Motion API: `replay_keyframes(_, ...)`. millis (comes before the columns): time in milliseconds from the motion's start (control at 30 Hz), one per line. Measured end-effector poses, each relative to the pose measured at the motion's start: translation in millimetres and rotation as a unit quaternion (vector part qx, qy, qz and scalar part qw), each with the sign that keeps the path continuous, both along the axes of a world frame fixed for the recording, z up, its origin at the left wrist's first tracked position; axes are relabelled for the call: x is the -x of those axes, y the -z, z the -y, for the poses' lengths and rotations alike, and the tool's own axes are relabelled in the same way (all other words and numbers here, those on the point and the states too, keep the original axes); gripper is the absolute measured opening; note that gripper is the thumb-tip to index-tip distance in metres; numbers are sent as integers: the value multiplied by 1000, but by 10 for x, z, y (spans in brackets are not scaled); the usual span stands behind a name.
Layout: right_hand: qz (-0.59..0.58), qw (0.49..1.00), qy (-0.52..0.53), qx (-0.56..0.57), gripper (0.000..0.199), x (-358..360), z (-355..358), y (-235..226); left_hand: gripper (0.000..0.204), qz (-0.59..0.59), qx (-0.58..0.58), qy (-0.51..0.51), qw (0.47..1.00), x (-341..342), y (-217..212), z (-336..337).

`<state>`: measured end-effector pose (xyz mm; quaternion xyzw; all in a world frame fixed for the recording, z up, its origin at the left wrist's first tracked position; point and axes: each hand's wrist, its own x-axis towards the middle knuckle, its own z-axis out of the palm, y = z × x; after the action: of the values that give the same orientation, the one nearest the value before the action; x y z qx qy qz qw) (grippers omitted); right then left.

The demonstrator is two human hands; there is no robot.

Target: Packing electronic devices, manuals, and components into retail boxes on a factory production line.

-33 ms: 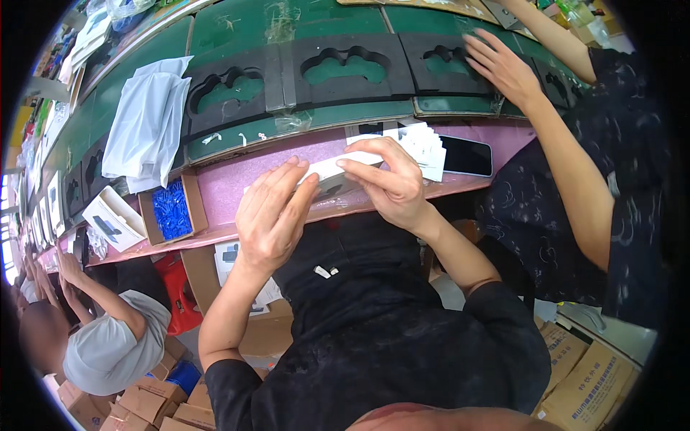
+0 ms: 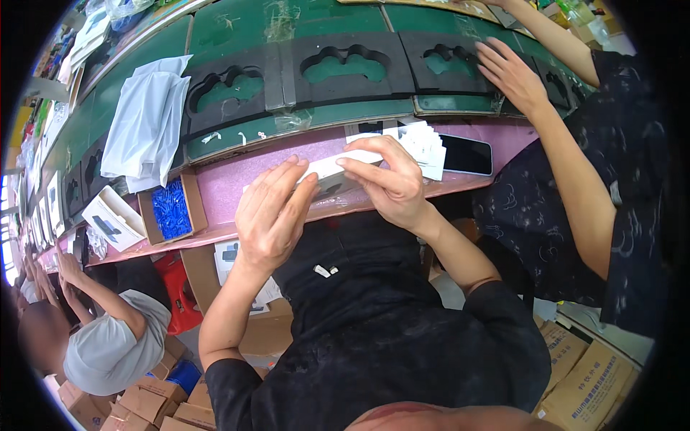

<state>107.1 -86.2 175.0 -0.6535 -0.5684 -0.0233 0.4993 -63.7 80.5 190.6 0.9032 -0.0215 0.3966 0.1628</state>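
A slim white box (image 2: 334,167) with a dark picture on its near side is held level between my two hands, above the pink bench surface's near edge. My left hand (image 2: 273,212) is closed on its left end, fingers along the top edge. On the right end, my right hand (image 2: 392,183) pinches it, thumb and forefinger over the top. Part of the box is hidden behind my fingers. Just beyond my right hand lie a stack of white papers (image 2: 425,149) and a dark phone (image 2: 467,156).
Black foam trays (image 2: 345,92) with shaped cutouts line the green conveyor (image 2: 237,21). White plastic bags (image 2: 144,122), a carton of small blue parts (image 2: 171,210) and an open white box (image 2: 115,219) are at left. A co-worker's hand (image 2: 512,75) reaches in from the right.
The co-worker's hand at the right has shifted slightly right along the foam tray. My own hands and the white box stay almost where they were.
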Motion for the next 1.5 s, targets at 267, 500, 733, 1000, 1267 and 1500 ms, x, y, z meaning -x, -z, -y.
replay_keyframes(267, 36, 999, 4, -14, 26, 150, -99, -83, 33, -22, 48, -31, 998, 17, -52, 10)
replay_keyframes(500, 48, 997, 43, 38, 23, 313, -173, -188, 33, -33, 39, -19, 998, 55, -43, -56)
replay_keyframes(733, 58, 998, 35, 15, 25, 305, -209, -148, 31, -12, 34, 7, 999, 87, -29, -116)
replay_keyframes(1000, 9, 1000, 12, -8, 23, 273, -218, -80, 26, -22, 92, -8, 995, 105, -99, -97)
replay_keyframes(1267, -17, 1000, 1, -17, 24, 312, -233, -72, 28, -11, 96, -9, 995, 135, -94, -100)
replay_keyframes(1500, -11, 1000, 1, -27, 28, 349, -253, -72, 30, -24, 79, -2, 997, 180, -178, -167)
